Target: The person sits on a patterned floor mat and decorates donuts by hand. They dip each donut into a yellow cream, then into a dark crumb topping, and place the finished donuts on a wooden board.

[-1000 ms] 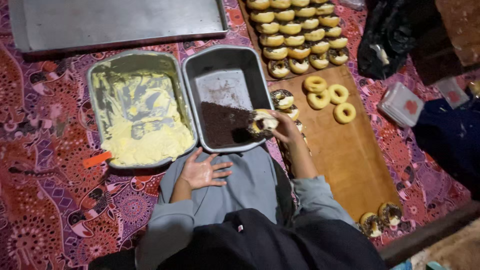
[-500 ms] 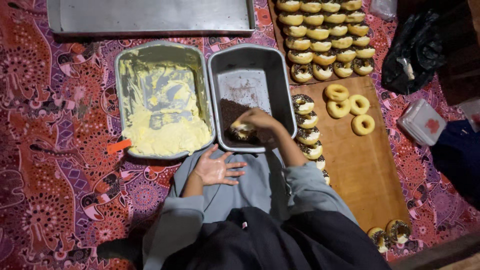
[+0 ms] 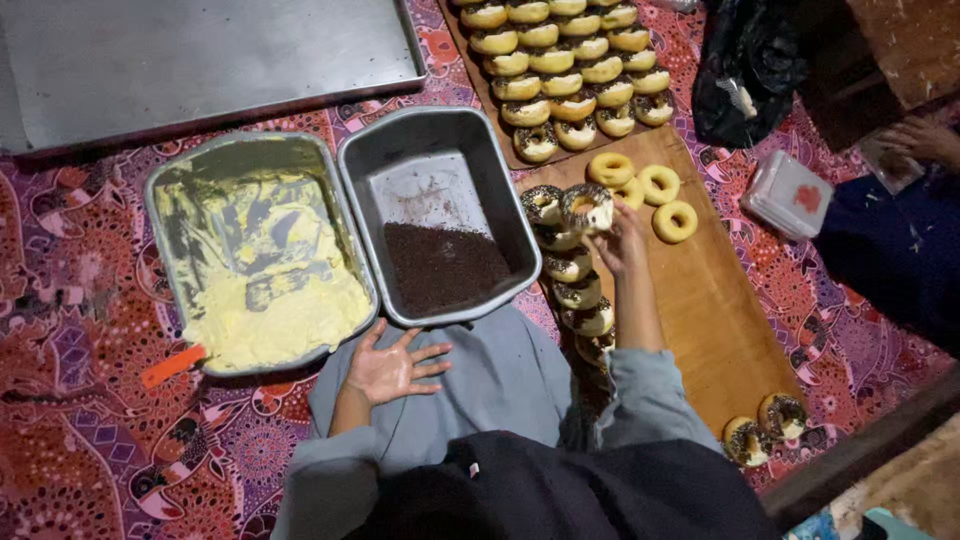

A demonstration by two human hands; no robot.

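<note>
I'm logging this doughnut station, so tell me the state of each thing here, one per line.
Right hand: holding a sprinkle-topped doughnut over the long wooden board.
Left hand: open, palm up, empty, resting on the lap.
Grey metal pan of chocolate sprinkles: partly filled, near end only.
Grey metal pan of yellow cream: mostly scraped, cream heaped at the near end.
Plain ring doughnuts: untopped.

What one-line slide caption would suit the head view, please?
Right hand sets a sprinkle-coated ring doughnut on the long wooden board; left hand rests open.
</note>
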